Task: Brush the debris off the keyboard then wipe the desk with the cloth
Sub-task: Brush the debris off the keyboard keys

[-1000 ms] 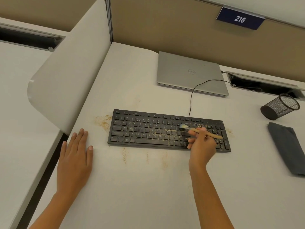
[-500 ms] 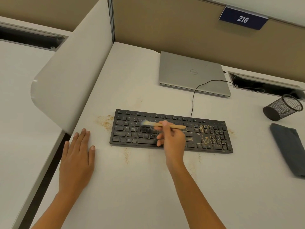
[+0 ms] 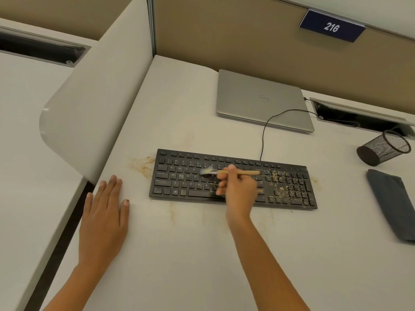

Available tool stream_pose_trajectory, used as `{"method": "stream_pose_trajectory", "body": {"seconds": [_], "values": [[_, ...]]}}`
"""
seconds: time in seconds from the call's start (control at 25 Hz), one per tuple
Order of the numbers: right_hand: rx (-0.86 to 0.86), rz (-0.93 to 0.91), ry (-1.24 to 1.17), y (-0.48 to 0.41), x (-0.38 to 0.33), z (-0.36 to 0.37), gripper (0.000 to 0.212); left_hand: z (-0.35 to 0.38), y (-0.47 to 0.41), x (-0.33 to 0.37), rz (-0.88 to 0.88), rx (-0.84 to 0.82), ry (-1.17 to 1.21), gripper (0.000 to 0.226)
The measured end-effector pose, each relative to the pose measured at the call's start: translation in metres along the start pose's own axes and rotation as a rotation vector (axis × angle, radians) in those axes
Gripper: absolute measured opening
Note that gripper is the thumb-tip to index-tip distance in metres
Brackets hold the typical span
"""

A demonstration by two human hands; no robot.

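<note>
White surface (image 3: 202, 254): carries everything; a curved divider panel (image 3: 94, 108) stands along its left edge.
Left grip (image 3: 104, 221): released, fingers straight, palm flat on the surface near the left edge.
Debris (image 3: 143, 166): tan grit in a patch on the surface.
Keyboard (image 3: 179, 178): black, mid-surface, left end just beside that patch; more grit on its right-hand keys; cable (image 3: 263, 135) runs toward the rear edge.
Brush (image 3: 238, 172): wooden handle level over the middle keys, bristles pointing left, blurred.
Right grip (image 3: 239, 189): grasping the brush handle, fingers curled.
Laptop (image 3: 262, 102): silver, closed, near the rear edge.
Mesh cup (image 3: 384, 148): black, tipped on its side near the right edge.
Cloth (image 3: 393, 203): dark grey, folded, at the right edge.
</note>
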State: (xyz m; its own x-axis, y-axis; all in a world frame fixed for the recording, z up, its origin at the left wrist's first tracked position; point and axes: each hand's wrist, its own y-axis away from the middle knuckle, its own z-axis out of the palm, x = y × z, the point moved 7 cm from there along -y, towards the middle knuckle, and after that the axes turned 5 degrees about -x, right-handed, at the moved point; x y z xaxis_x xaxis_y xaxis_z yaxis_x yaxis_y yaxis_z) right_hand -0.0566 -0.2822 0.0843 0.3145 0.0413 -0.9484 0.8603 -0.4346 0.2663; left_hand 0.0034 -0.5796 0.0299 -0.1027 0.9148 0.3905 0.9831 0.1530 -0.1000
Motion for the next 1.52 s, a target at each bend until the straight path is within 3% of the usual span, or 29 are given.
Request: {"method": "stream_pose_trajectory", "body": {"seconds": [0.24, 0.4, 0.68, 0.88, 1.08, 1.16, 1.24, 1.32, 1.52], "values": [[-0.328, 0.004, -0.008, 0.031, 0.0, 0.09, 0.032, 0.001, 0.0, -0.002, -0.004, -0.003, -0.003, 0.061], [-0.526, -0.033, -0.023, 0.036, -0.008, 0.107, 0.028, 0.001, -0.002, -0.003, 0.003, -0.007, 0.005, 0.061], [-0.111, -0.346, 0.319, -0.019, -0.042, 0.022, 0.021, 0.0, -0.002, -0.003, 0.002, -0.003, 0.004, 0.06], [-0.318, -0.49, 0.728, -0.026, -0.057, 0.023, 0.032, 0.0, -0.002, -0.001, 0.002, -0.01, 0.006, 0.06], [-0.469, -0.822, 1.0, -0.012, -0.075, 0.049, 0.024, 0.0, -0.001, -0.002, -0.003, -0.01, 0.003, 0.06], [-0.552, -0.771, 1.1, -0.016, -0.073, 0.053, 0.026, 0.0, -0.002, -0.001, -0.002, -0.015, 0.002, 0.06], [-0.503, -0.746, 1.184, -0.027, -0.079, 0.047, 0.028, 0.001, -0.002, 0.0, -0.001, -0.014, -0.004, 0.059], [-0.442, -0.758, 1.17, -0.032, -0.089, 0.044, 0.028, 0.0, -0.002, -0.001, -0.003, -0.013, -0.004, 0.059], [-0.541, -0.667, 0.972, -0.035, -0.075, 0.06, 0.031, 0.001, -0.003, -0.002, -0.005, -0.023, -0.003, 0.06]]}}
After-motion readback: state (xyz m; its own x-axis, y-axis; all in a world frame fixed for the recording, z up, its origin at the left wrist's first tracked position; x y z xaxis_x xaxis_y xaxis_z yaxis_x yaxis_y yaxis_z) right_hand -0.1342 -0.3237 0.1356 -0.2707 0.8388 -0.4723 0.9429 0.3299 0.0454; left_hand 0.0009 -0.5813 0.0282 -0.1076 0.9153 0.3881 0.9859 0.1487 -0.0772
